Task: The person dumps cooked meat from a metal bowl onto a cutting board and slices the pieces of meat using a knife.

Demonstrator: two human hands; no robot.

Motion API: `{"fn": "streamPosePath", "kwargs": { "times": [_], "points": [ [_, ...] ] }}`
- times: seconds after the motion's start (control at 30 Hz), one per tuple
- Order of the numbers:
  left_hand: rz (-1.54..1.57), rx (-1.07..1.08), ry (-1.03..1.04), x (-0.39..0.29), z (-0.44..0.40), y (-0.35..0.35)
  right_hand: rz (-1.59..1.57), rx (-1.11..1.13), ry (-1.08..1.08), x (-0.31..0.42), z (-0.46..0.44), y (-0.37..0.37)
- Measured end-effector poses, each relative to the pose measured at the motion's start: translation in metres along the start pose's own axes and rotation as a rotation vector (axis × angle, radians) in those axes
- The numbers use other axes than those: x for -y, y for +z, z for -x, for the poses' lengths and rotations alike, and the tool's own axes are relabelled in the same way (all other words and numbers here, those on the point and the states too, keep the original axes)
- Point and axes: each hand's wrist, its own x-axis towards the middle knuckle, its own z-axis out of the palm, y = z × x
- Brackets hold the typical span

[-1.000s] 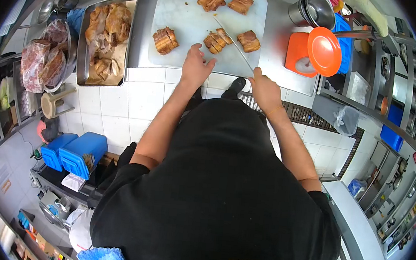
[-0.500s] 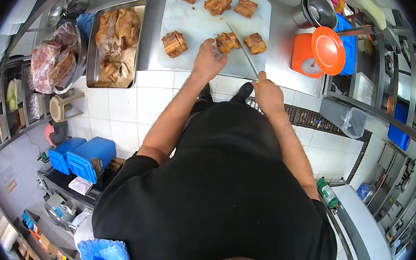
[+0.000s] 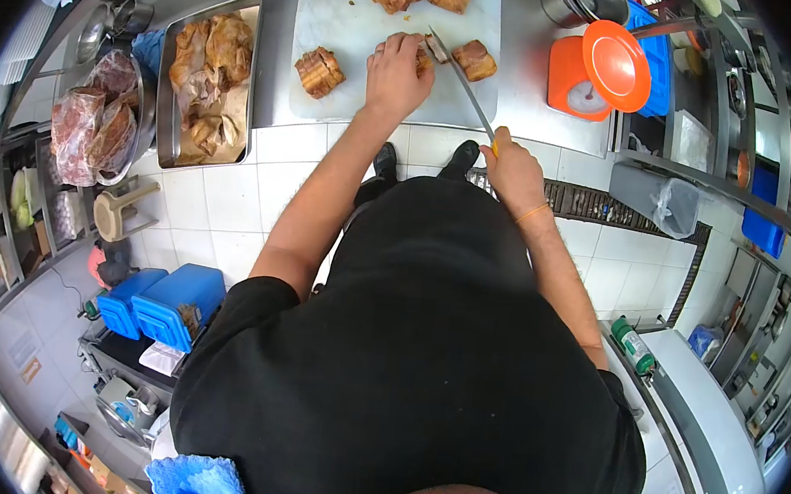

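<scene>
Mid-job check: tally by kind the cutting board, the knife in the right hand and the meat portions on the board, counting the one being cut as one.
Meat portions: 6, one partly hidden by the left hand
Knife: 1
Cutting board: 1
Total: 8

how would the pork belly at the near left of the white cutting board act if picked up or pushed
The pork belly may separate into slices, since lines like cuts run across it. Its sheen suggests a greasy, slippery surface. Lying as a low block on the white cutting board, it seems unlikely to roll.
</scene>
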Motion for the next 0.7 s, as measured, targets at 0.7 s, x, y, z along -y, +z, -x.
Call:
{"fn": "streamPosePath", "kwargs": {
  "times": [0.7],
  "points": [
    [-0.299,0.299,-0.158,0.012,-0.076,0.029,-0.661,0.295,0.264,-0.034,0.057,-0.022]
  ]
}}
